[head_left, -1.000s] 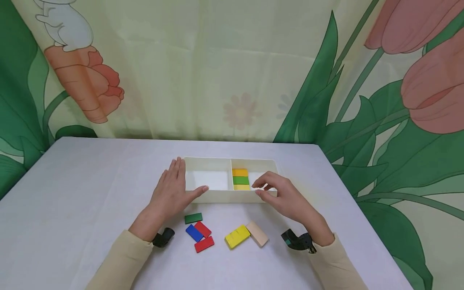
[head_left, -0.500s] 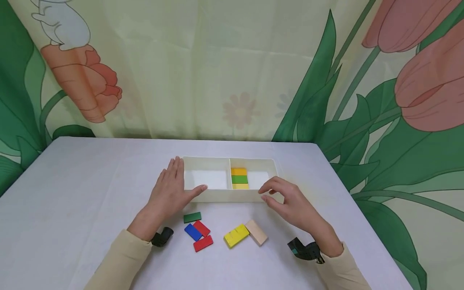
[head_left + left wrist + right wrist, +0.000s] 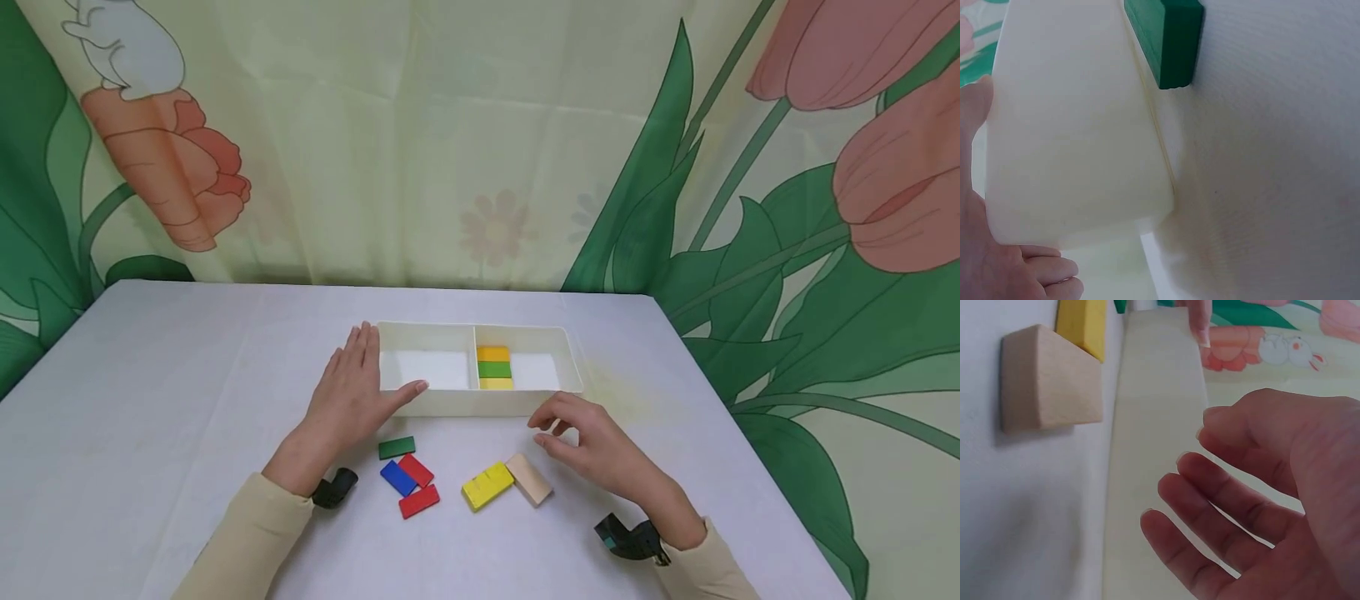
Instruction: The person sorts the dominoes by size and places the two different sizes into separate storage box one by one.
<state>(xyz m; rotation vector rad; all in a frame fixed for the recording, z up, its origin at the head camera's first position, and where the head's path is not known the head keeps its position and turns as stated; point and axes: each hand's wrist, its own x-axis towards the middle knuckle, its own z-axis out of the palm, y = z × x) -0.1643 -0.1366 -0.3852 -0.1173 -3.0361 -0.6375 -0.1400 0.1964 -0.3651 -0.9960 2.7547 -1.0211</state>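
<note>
A white two-compartment box stands on the table. My left hand rests against its left end with straight fingers, the thumb reaching over the front rim. Just in front of the box's right half, my right hand hovers with loosely bent fingers and nothing between them. Nearest to it lie a bare wooden block and a yellow block. In the right compartment, an orange block, a green block and a light yellow block sit in a row along the divider.
Before the left hand lie a dark green block, a blue block, a red block and a second red block. A white cloth covers the table. Behind hangs a printed curtain.
My right hand has drawn back out of the right compartment, over the front wall and down toward the bare wooden block. The left hand and the blocks stay put.
</note>
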